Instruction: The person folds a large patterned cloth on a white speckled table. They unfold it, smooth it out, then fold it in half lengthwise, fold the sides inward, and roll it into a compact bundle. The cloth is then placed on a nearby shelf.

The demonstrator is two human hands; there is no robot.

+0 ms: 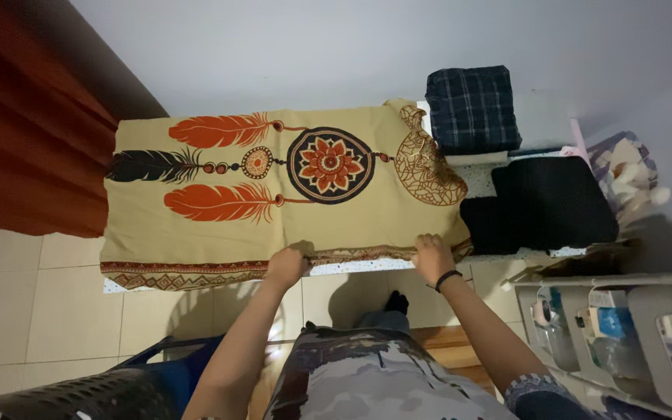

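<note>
Grip: left hand and right hand both pinch the near hem of the dreamcatcher-print cloth spread on the worktop.

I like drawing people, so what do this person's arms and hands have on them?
Both forearms are bare, with no gloves on the left hand or the right hand. A thin black band circles the right wrist. A dark patterned short sleeve shows near the right elbow. No rings are visible.

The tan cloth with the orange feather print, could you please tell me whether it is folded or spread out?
Spread out: the tan feather-print cloth lies flat across the table, both hands gripping its near hem.
</note>
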